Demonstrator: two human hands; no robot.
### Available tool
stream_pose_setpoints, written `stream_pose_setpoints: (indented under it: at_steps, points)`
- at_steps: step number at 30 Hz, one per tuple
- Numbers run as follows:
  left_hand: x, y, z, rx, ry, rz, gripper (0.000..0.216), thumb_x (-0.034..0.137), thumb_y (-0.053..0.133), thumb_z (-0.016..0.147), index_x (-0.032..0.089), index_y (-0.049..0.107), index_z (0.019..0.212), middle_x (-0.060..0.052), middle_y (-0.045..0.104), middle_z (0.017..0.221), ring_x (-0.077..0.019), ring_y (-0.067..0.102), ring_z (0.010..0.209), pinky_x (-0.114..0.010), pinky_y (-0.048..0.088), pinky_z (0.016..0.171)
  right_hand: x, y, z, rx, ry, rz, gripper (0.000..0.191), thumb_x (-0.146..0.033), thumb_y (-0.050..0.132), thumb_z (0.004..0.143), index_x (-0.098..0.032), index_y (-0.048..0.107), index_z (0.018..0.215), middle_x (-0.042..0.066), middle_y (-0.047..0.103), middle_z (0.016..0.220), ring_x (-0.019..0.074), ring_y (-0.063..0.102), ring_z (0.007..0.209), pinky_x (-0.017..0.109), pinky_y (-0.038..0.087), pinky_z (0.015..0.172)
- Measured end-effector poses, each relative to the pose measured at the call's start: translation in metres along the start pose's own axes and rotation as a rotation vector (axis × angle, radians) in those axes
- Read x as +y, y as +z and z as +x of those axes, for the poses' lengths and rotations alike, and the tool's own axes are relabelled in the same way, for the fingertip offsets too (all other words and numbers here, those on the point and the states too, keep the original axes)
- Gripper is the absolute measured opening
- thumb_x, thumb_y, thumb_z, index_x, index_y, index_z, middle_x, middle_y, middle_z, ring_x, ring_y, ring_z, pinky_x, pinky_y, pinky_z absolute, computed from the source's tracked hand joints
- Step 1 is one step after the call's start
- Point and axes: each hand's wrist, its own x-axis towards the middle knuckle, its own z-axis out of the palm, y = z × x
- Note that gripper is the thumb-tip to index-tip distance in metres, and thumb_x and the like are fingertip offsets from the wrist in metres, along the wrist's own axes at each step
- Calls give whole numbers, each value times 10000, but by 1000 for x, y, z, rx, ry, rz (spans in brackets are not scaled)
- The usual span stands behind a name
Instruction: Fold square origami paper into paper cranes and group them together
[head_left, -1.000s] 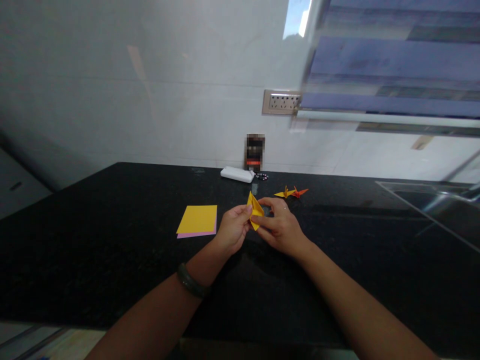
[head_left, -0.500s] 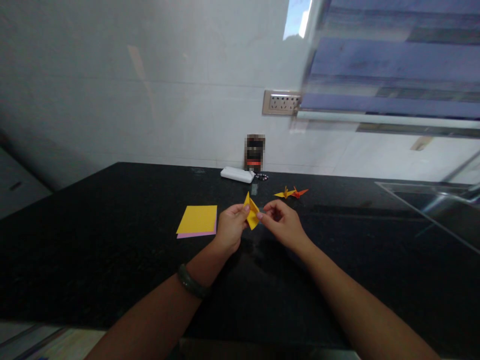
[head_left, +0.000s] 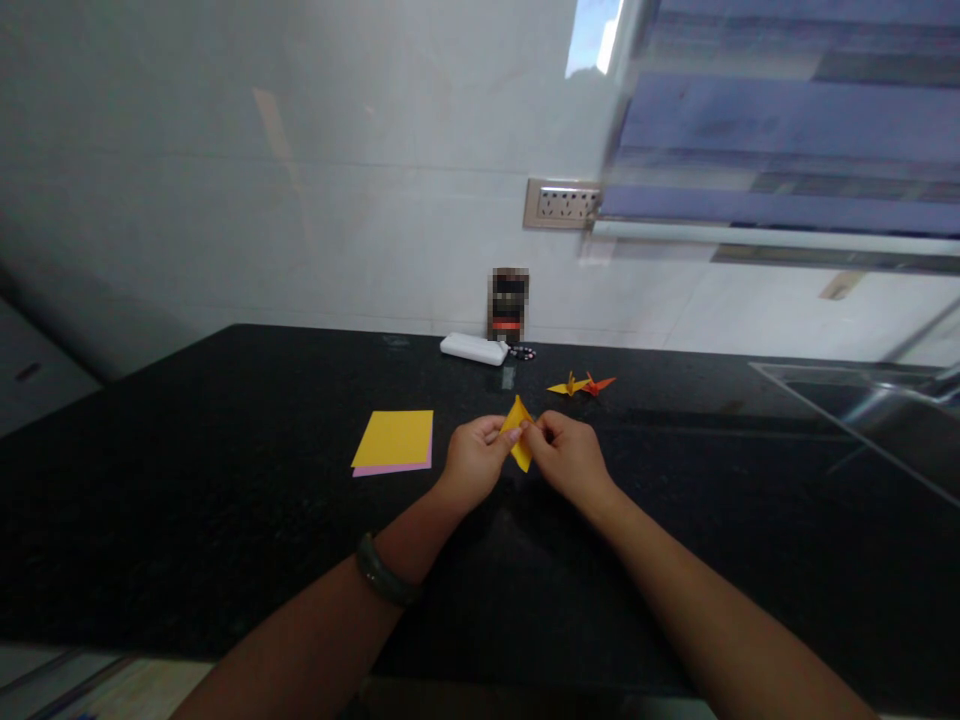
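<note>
A folded piece of yellow origami paper (head_left: 519,458) is held upright over the dark counter, its points up and down. My left hand (head_left: 476,460) pinches its left side between thumb and fingers. My right hand (head_left: 568,452) grips the right edge, fingers curled and thumb close to the left thumb. The fingers hide much of the paper's middle. Left of my left hand lies a square stack of yellow paper (head_left: 396,438) with a pink sheet (head_left: 397,468) showing beneath. Beyond my right hand sit a yellow paper crane (head_left: 570,386) and an orange paper crane (head_left: 598,385).
A white oblong object (head_left: 474,348) with a beaded strap (head_left: 522,353) lies near the wall, before a pixelated upright item (head_left: 508,305). A socket panel (head_left: 562,205) is on the wall. At the right, a sink edge (head_left: 847,440) borders the black counter (head_left: 187,520).
The folded paper has shifted right and slightly down with my left hand. My right thumb and fingers have closed on its right side, and both thumbs now meet over it.
</note>
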Motion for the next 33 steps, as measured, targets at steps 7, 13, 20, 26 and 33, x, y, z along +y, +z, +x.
stream_pose_setpoints:
  at_steps: [7, 13, 20, 26, 33]
  points:
    - [0, -1, 1, 62, -3, 1, 193, 296, 626, 640, 130, 633, 740, -15, 642, 624, -126, 581, 562, -219, 435, 531, 1, 6, 2, -105, 36, 336, 329, -391, 410, 793, -177, 449, 546, -32, 431, 505, 90, 403, 476, 203, 303, 451]
    - [-2, -2, 3, 93, -78, -114, 232, 332, 642, 626, 118, 615, 713, -18, 623, 608, -111, 558, 534, -222, 423, 529, 4, 9, 5, -216, 195, 624, 322, -419, 415, 792, -181, 442, 577, -46, 433, 485, 82, 404, 406, 204, 342, 398]
    - [-1, -4, 2, 64, -156, -209, 278, 345, 676, 592, 108, 611, 722, -17, 602, 610, -103, 546, 542, -235, 434, 551, 4, 9, 5, -293, 255, 756, 319, -486, 508, 724, -177, 451, 666, -55, 464, 531, 69, 412, 407, 192, 373, 368]
    - [-2, -4, 3, 93, -152, -187, 254, 331, 688, 578, 108, 622, 681, -13, 596, 593, -96, 538, 527, -232, 435, 544, 3, 8, 5, -307, 213, 677, 289, -457, 472, 754, -172, 483, 711, -54, 452, 529, 69, 413, 412, 188, 378, 371]
    - [5, -1, -1, 102, -195, -215, 234, 295, 705, 560, 93, 653, 665, -46, 624, 623, -112, 558, 558, -231, 445, 540, 9, 13, 5, -237, 129, 507, 257, -402, 420, 792, -181, 483, 678, -52, 446, 480, 87, 413, 407, 196, 344, 389]
